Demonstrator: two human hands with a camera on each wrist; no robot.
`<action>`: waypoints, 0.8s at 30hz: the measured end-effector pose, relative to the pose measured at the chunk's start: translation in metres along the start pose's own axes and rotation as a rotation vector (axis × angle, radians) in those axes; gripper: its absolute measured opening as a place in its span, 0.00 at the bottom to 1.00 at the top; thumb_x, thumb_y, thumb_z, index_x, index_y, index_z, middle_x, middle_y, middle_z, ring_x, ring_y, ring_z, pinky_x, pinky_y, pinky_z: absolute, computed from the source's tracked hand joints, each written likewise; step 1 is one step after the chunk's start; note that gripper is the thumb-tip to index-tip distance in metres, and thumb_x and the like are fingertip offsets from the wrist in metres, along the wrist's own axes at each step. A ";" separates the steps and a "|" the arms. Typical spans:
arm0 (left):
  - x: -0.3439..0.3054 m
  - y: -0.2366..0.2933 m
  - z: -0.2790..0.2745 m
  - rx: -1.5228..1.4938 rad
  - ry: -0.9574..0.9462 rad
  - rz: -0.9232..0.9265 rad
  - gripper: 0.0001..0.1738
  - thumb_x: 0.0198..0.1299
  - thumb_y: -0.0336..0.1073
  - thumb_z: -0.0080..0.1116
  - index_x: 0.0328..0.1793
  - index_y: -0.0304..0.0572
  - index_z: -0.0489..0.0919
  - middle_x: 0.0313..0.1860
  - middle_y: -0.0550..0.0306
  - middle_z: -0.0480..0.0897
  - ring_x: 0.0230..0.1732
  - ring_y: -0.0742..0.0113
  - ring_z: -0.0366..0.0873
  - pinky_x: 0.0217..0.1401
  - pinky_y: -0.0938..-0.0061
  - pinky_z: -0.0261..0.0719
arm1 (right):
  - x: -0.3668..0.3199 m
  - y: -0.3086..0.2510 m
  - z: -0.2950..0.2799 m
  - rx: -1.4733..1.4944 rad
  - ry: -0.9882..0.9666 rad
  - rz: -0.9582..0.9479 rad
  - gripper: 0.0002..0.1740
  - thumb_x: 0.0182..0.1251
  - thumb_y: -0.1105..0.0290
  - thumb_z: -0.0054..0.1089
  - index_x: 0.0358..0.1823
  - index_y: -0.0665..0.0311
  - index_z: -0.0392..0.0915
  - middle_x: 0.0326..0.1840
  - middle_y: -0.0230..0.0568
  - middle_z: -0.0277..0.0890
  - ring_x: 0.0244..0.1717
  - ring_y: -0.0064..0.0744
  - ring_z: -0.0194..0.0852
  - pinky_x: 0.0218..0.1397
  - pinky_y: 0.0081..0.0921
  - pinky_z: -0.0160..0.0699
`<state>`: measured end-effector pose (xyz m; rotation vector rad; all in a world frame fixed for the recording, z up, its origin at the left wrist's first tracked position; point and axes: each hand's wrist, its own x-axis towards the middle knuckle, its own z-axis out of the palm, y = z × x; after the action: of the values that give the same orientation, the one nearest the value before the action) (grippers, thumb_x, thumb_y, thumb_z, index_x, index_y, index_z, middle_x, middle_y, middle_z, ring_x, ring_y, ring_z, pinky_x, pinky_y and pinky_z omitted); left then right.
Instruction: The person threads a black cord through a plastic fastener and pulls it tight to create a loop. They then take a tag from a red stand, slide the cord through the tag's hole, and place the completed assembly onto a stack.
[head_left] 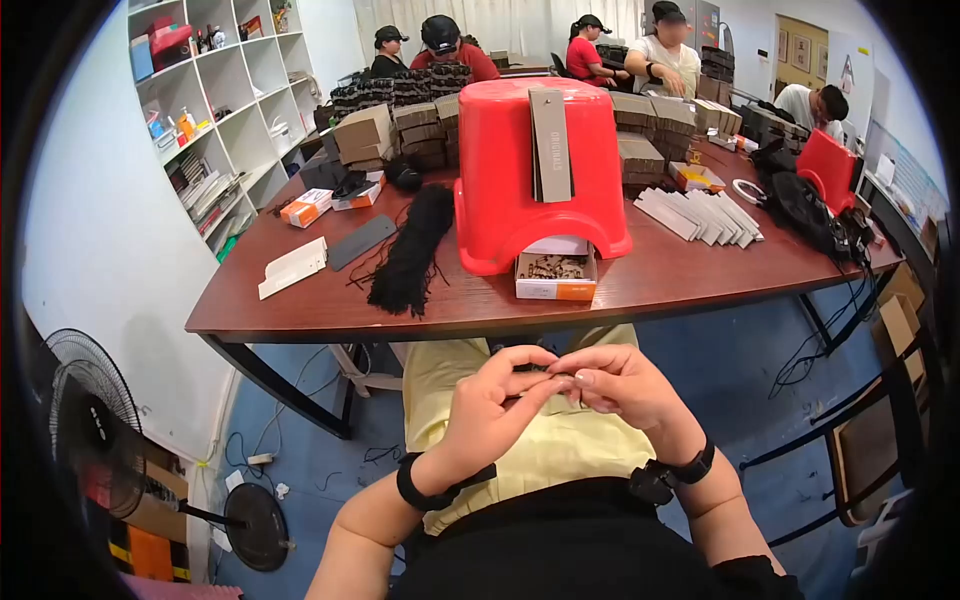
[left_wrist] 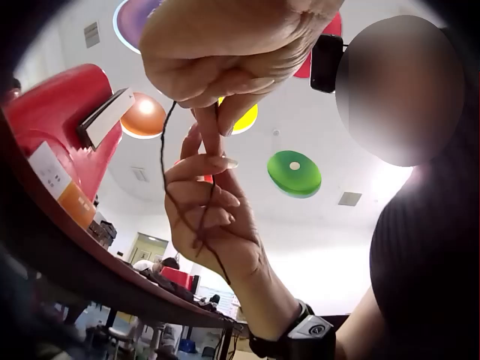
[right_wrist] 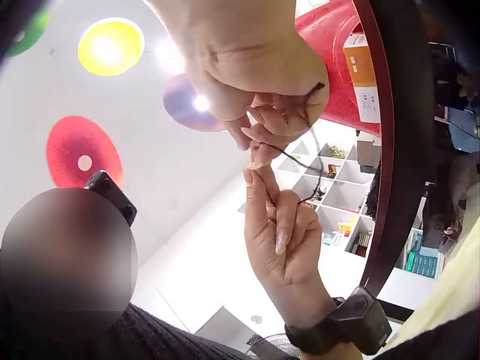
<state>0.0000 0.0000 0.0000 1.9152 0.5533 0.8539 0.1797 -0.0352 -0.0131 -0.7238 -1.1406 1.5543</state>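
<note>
Your left hand (head_left: 480, 408) and right hand (head_left: 640, 392) pinch a thin dark cord (left_wrist: 164, 154) between their fingers (head_left: 522, 356). Its long axis bends, bowing between both hands.

My table (head_left: 330, 285) looks like smooth, glossy wood; the red stool (head_left: 500, 150) on it is shiny plastic.

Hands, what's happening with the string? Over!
Left hand and right hand: pinching. Black string: held, part loose. Red stool: on table, clear of hands.
</note>
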 end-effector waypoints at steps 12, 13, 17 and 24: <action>-0.001 -0.007 -0.007 0.658 0.526 0.180 0.24 0.48 0.28 0.55 0.52 0.37 0.63 0.53 0.46 0.67 0.31 0.78 0.74 0.28 0.87 0.70 | 0.000 -0.007 0.009 -0.384 0.131 -0.042 0.12 0.57 0.73 0.49 0.43 0.66 0.69 0.21 0.31 0.72 0.18 0.12 0.63 0.18 0.10 0.57; -0.002 -0.006 -0.006 0.658 0.527 0.179 0.24 0.48 0.28 0.55 0.52 0.37 0.63 0.53 0.46 0.67 0.31 0.78 0.74 0.28 0.87 0.70 | 0.001 -0.007 0.009 -0.494 0.109 -0.076 0.11 0.57 0.74 0.50 0.42 0.67 0.68 0.21 0.31 0.72 0.18 0.11 0.63 0.18 0.09 0.57; -0.001 0.012 -0.004 -0.294 -0.130 -0.245 0.30 0.48 0.31 0.56 0.58 0.40 0.57 0.49 0.48 0.67 0.29 0.71 0.76 0.26 0.80 0.74 | 0.010 -0.007 0.012 -0.784 -0.045 -0.150 0.12 0.54 0.78 0.51 0.41 0.68 0.65 0.20 0.32 0.72 0.20 0.12 0.65 0.22 0.11 0.62; 0.025 -0.005 -0.014 -0.422 -0.046 -0.236 0.06 0.54 0.29 0.50 0.35 0.31 0.72 0.24 0.56 0.76 0.25 0.74 0.75 0.30 0.83 0.74 | 0.030 -0.036 0.002 -0.741 -0.061 -0.105 0.11 0.54 0.77 0.51 0.38 0.68 0.63 0.17 0.32 0.70 0.17 0.13 0.63 0.20 0.12 0.60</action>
<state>0.0058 0.0271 0.0079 1.4501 0.5126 0.7060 0.1828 -0.0061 0.0244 -1.0760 -1.7958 1.0496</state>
